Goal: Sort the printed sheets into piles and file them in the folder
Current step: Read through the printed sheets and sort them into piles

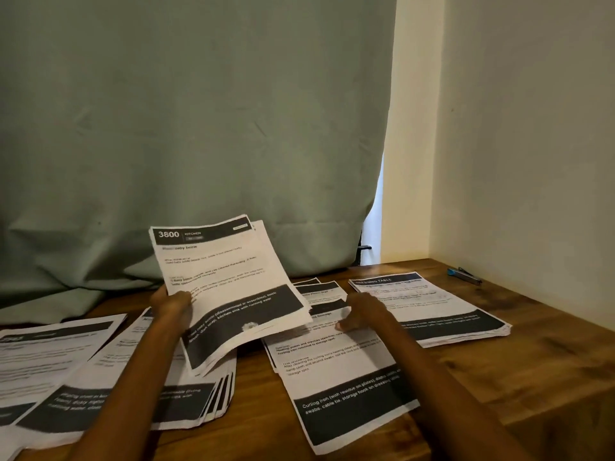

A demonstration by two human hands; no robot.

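Setting: wooden counter [499, 367] set into a room corner, with a green curtain [199, 128] hung behind its far edge and a cream wall [532, 128] along its right edge.
Left fingers: curled round the left margin of a held stack of sheets [229, 287]; the left hand [171, 302] grips it with the thumb on the printed face.
Held stack: raised clear of the counter and tilted up toward the camera; "3800 KITCHEN" is read on its top header.
Right fingers: bent, tips pressed down on the middle pile [339, 367]; the right hand [364, 311] rests on it, and no pinch can be made out.
Middle pile: laid at the centre of the counter toward the front edge, loosely fanned; a curling-iron sheet is uppermost.
Right pile: a squared pile headed "DRESSING TABLE" [429, 304], set toward the far right corner, just beside the right hand.
Left piles: fanned sheets [126, 394] spread across the left part of the counter, overlapped, some run past the front edge of view.
Other: a blue-tipped tool [464, 275], too small to be identified, is laid near the far right corner.
Folder: not seen.
Step in hand: sorting is judged under way, with the kitchen stack being read for its category.
Next move: the held stack is likely to need placing on a matching pile; the loose fans would need squaring before filing.
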